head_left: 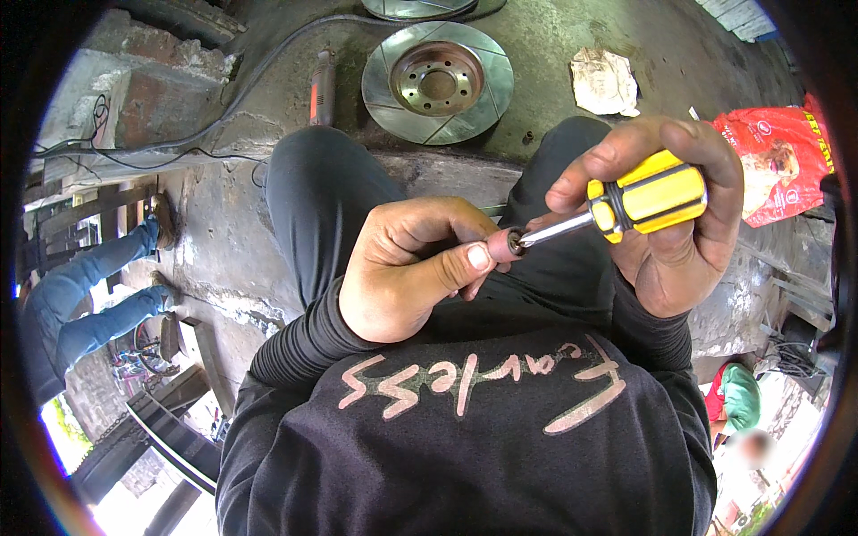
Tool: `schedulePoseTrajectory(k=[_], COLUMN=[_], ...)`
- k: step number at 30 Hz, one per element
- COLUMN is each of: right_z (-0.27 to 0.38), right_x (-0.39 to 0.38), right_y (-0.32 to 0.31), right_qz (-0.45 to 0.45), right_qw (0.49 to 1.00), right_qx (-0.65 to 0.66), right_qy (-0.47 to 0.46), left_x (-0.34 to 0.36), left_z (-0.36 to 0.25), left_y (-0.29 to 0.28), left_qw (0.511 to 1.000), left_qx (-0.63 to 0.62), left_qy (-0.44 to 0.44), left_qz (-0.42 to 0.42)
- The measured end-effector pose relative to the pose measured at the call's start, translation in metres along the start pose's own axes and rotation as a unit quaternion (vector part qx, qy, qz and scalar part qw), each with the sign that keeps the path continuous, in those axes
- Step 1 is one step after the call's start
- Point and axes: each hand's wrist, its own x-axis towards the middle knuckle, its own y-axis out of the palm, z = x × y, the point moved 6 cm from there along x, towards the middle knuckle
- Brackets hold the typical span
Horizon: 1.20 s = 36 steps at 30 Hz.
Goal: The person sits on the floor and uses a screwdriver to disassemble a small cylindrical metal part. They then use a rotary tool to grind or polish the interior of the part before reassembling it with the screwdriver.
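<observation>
Between thumb and fingers, my left hand [407, 263] pinches a small reddish cylindrical piece [505, 246] with a dark opening at its right end. My right hand [675, 241] is wrapped round the yellow and black handle of a stubby screwdriver [657, 198]. Its metal shaft points left, and the tip meets the opening of the small piece. Whether the tip goes inside cannot be made out. Both hands are over my lap, above my dark trousers.
A slotted brake disc [438, 85] lies on the concrete ahead, with part of another disc [420, 7] beyond it. Left of it are a red and grey power tool [323, 89] and a cable [241, 94]. A crumpled paper [605, 82] and a red bag [778, 165] lie right. People are at both sides.
</observation>
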Motion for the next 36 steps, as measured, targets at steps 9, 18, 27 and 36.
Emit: schedulePoseTrajectory(k=[9,18,27,36], right_z=[0.003,0.012,0.019,0.017], right_x=[0.001,0.000,-0.004,-0.006], right_y=[-0.004,-0.008,-0.009,-0.009], right_qz=[0.080,0.125,0.118,0.053], right_qw=[0.996,0.975,0.955,0.952], right_qx=[-0.032,-0.185,-0.272,-0.294], right_qy=[0.010,0.014,0.024,0.069], left_x=[0.000,0.000,-0.001,-0.005], left_z=[0.003,0.008,0.002,-0.019], left_y=[-0.001,0.002,-0.001,-0.003], left_qw=[0.998,0.995,0.999,0.973], left_qx=[-0.003,-0.023,0.023,0.199], left_qy=[-0.060,-0.087,-0.028,0.107], left_qz=[0.024,0.038,-0.011,-0.045])
